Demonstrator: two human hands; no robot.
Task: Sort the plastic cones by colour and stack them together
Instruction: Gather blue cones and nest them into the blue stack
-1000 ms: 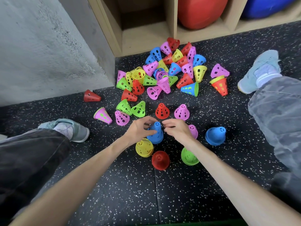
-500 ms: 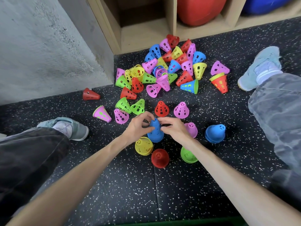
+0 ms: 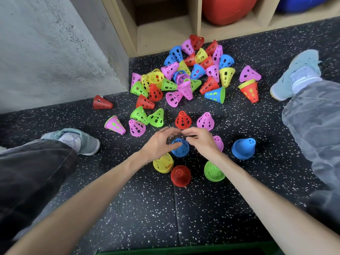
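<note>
The blue cone (image 3: 180, 148) stands upright on the floor (image 3: 147, 208), tip up, directly beneath both hands. The left hand (image 3: 159, 144) and right hand (image 3: 199, 141) curl over it, fingertips nearly meeting, equally near; actual grip unclear.

A black rubber floor flecked with white (image 3: 147, 208) carries a heap of perforated plastic cones in mixed colours (image 3: 185, 76) near its far edge beside the wooden shelf unit (image 3: 165, 34).
</note>
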